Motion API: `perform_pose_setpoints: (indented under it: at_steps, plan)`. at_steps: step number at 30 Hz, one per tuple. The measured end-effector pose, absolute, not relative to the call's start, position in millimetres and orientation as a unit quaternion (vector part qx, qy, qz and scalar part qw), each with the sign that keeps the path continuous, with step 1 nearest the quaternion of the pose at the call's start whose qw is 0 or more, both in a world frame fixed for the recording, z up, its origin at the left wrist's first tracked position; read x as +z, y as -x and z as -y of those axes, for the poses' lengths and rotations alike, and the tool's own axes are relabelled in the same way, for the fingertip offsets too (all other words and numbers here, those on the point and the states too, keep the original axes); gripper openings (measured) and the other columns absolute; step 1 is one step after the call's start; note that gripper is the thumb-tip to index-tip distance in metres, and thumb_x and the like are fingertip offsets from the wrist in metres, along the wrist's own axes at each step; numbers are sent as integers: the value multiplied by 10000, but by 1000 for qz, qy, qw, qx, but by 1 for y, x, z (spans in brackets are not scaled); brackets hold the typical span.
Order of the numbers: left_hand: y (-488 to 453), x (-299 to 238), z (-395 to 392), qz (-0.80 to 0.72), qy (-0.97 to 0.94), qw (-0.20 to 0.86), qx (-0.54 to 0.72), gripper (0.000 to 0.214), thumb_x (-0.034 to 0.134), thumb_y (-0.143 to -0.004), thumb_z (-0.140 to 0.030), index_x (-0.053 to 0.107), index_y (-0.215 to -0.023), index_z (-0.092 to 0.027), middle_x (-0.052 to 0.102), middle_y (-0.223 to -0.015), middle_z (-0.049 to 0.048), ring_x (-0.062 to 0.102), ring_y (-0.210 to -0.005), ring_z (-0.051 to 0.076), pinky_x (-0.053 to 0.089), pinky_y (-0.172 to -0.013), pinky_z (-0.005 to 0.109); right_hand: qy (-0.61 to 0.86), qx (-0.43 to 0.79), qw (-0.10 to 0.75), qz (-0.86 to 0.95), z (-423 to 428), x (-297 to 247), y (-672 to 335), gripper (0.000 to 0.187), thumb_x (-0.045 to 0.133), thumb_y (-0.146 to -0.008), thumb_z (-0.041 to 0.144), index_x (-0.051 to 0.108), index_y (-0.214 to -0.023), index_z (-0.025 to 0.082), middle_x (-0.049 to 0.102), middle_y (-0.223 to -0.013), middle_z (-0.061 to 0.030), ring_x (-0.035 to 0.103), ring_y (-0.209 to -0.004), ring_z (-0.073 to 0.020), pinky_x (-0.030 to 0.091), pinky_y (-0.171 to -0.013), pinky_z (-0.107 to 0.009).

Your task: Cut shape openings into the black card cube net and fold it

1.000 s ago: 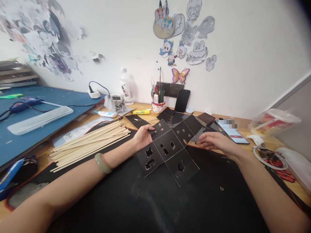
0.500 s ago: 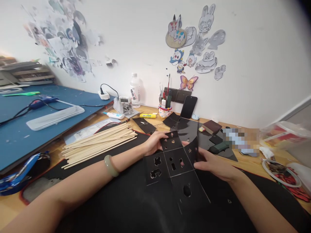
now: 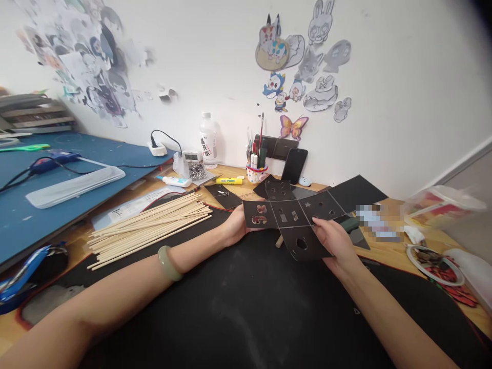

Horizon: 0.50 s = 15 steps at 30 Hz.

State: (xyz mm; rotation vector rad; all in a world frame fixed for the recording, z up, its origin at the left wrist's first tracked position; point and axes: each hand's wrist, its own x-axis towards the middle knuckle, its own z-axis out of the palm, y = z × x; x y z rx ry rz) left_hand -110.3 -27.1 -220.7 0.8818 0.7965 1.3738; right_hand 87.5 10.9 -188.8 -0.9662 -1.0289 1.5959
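A black cardboard sheet (image 3: 287, 223), cut as a cross-shaped box net, is held above the black mat (image 3: 246, 302). Pale fold lines divide it into panels, most pierced by small cut-outs, including a star and a rectangle; the far right panel is plain. My left hand (image 3: 235, 228) grips the left panel's edge, its fingertips hidden behind the card. On the other side, my right hand (image 3: 338, 243) pinches the card near the lower right, thumb on top and fingers underneath. A short brownish stick-like piece (image 3: 280, 241) shows below the card.
Wooden sticks (image 3: 149, 230) lie in a bundle left of my left hand. Behind are a pen cup (image 3: 257, 174), a phone (image 3: 295, 165), a water bottle (image 3: 208, 141) and a yellow glue stick (image 3: 229, 181). A blue board (image 3: 80, 189) covers the left side.
The card has swung up and flattened out, its plain panel now extending to the right. Both hands still hold it; my left hand has shifted to the left panel. The view has turned slightly.
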Motion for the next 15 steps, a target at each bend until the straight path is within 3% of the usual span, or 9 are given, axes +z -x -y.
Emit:
perform_pose_setpoints:
  at_steps: [4,7,11,13,15]
  plan:
    - [95,-221,33,-364,-486,555,569,360,696,-557,-63,611,-896,-149,639,-933,42,565,-930,196,364,-932,340,396,641,520,401,-7,-191,-84,168,624,-602,183,458,-612,214,673,-665,10,655,-754,-221,535,-614,-315]
    - [88,-215,40,-363,-541,517,555,555,736,-541,-99,555,-1062,-163,618,-1024,54,516,-1044,228,264,-1017,379,397,640,524,397,0,-193,-80,124,601,-630,177,490,-665,219,680,-676,14,655,-782,-231,538,-642,-343]
    - [83,-207,49,-356,-581,454,574,1039,772,-512,-136,173,-1356,-233,430,-1287,86,363,-1214,249,184,-1059,397,389,655,505,406,12,-191,-75,160,598,-692,227,561,-848,235,699,-819,-5,627,-898,-261,523,-734,-397]
    - [81,-206,52,-330,-586,465,576,1208,779,-507,-154,-59,-1370,-274,282,-1379,119,337,-1232,272,241,-1035,421,379,661,489,425,18,-189,-72,282,581,-736,298,550,-1011,248,680,-959,-17,589,-983,-273,501,-794,-419]
    - [80,-207,54,-323,-550,515,573,1306,794,-477,-153,-174,-1341,-306,200,-1408,136,330,-1234,291,261,-1022,445,360,665,470,456,24,-186,-69,416,518,-787,384,469,-1182,263,624,-1104,-19,535,-1069,-273,469,-852,-434]
